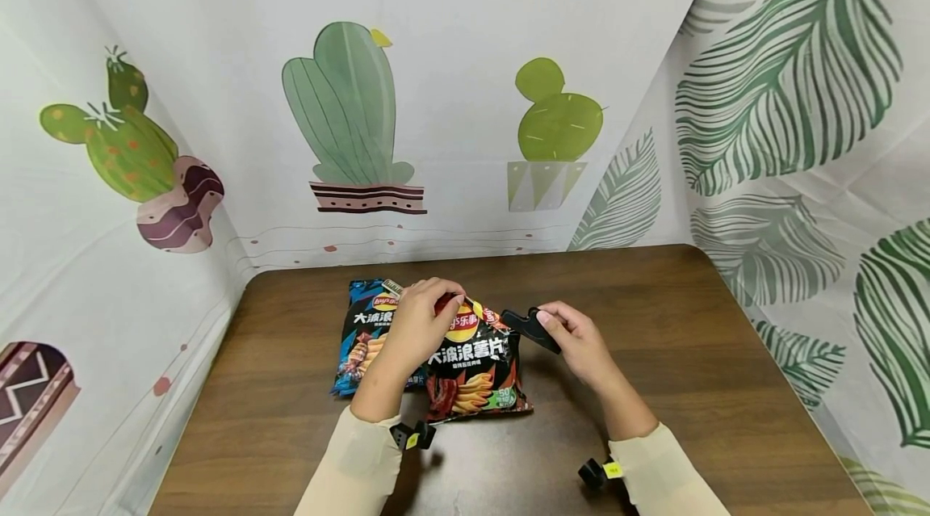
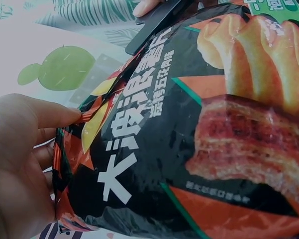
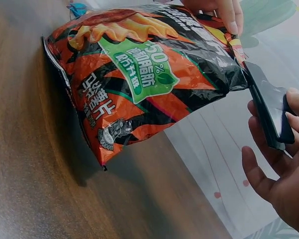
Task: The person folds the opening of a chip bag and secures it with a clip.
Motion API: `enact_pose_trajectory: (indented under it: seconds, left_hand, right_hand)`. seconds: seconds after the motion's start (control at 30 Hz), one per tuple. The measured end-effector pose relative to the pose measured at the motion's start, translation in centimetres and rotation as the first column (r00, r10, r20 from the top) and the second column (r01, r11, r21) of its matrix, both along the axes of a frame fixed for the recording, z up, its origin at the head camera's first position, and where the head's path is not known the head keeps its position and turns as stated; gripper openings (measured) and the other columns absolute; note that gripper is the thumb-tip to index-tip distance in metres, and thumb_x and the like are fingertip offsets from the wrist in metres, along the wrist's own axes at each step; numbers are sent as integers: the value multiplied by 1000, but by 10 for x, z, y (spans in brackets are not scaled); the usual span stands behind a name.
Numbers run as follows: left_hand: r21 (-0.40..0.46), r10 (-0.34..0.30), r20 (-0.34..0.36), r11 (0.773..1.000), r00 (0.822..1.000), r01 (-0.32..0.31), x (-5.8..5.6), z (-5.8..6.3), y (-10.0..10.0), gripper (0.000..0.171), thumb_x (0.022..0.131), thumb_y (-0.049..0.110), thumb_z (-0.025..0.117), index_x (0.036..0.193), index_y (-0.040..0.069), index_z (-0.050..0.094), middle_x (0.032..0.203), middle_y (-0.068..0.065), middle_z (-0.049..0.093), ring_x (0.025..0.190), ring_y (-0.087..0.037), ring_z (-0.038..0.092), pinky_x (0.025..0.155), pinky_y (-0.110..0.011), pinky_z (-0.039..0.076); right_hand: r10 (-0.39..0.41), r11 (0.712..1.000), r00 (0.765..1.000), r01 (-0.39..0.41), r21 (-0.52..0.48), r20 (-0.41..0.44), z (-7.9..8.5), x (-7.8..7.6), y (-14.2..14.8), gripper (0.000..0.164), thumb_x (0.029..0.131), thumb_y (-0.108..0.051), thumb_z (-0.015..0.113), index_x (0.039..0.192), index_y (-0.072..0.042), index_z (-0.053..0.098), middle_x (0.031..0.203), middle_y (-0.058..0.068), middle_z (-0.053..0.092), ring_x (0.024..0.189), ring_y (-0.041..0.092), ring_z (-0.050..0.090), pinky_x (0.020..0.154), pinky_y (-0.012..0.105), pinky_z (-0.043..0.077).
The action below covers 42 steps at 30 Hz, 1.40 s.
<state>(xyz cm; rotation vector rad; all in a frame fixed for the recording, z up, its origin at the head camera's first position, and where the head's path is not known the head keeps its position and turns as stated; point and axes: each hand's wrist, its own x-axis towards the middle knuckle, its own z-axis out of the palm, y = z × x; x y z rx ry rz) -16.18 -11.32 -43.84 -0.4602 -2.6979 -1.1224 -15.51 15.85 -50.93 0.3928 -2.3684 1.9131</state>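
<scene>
A black and red bag of potato chips (image 1: 472, 371) stands tilted on the table, its top edge folded or pinched flat. My left hand (image 1: 420, 320) pinches that top edge near its left end; thumb and finger show there in the left wrist view, beside the bag's printed front (image 2: 139, 149). My right hand (image 1: 581, 342) holds a small black bag sealer (image 1: 536, 330) at the bag's top right corner. In the right wrist view the sealer (image 3: 268, 107) has two flat arms, and its tip meets the corner of the bag (image 3: 199, 74).
A blue bag of chips (image 1: 352, 342) lies to the left, partly behind my left forearm and the red bag. The brown wooden table (image 1: 654, 306) ends at a white cloth backdrop (image 1: 465, 96) printed with cacti and leaves. Black cameras (image 1: 592, 473) sit at both wrists.
</scene>
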Motion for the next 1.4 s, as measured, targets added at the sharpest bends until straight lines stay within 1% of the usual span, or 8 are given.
enact_pose_trajectory:
  seconds: [0.23,0.47,0.67,0.8,0.97,1.17,1.27,1.4]
  left_hand:
    - [30,-7,13,1000,1000,7,1,2,-1,15,102,25,61,106,18,73,108,1,73,107,-24,66,110,-59,39]
    - [25,-8,22,1000,1000,8,1,2,-1,16,103,26,60,107,18,73,108,1,72,107,-23,65,111,-58,38]
    - [26,-17,25,1000,1000,16,2,3,-1,15,102,25,61,107,18,74,108,1,72,105,-23,65,113,-63,34]
    - [28,-25,22,999,999,24,2,2,0,14,102,25,62,106,18,74,106,2,72,103,-22,65,114,-67,31]
    - [28,-24,31,999,999,23,2,1,1,16,103,26,60,107,18,73,108,2,72,107,-23,65,115,-71,26]
    - [28,-29,41,999,999,28,2,2,1,19,104,27,57,108,17,73,110,1,72,114,-26,65,116,-73,20]
    - [26,-30,41,999,999,29,2,2,2,19,104,27,57,108,17,73,110,1,72,114,-26,65,117,-73,19]
    - [23,-30,34,999,999,30,2,2,2,19,105,27,56,107,17,72,108,1,72,112,-26,65,118,-71,21]
  right_hand:
    - [1,1000,1000,-1,-11,8,0,0,2,20,103,-12,57,108,3,69,81,-7,65,71,4,59,62,23,50]
    - [58,998,998,-58,15,6,3,-1,6,17,103,-10,56,107,0,68,80,-8,64,68,4,57,61,24,49]
    - [116,991,993,-114,70,-29,3,-3,7,13,104,-7,53,98,-3,64,80,-4,58,67,5,53,60,25,46]
    - [116,985,992,-109,132,-46,5,-2,5,21,104,-9,53,85,-9,59,74,-4,52,63,4,48,57,24,43]
    - [123,980,990,-110,168,-71,23,4,-1,32,104,-8,53,72,-11,51,66,-6,46,58,3,44,53,23,39]
    - [137,970,987,-116,215,-87,39,10,-3,34,102,-6,55,69,-12,50,65,-9,44,58,0,43,53,22,39]
    - [137,969,986,-114,221,-91,38,9,-3,33,102,-5,55,69,-12,51,65,-8,45,57,0,43,52,22,39]
    - [124,967,987,-98,237,-100,18,0,1,32,103,-10,57,71,-15,54,66,-7,47,57,2,45,52,22,39]
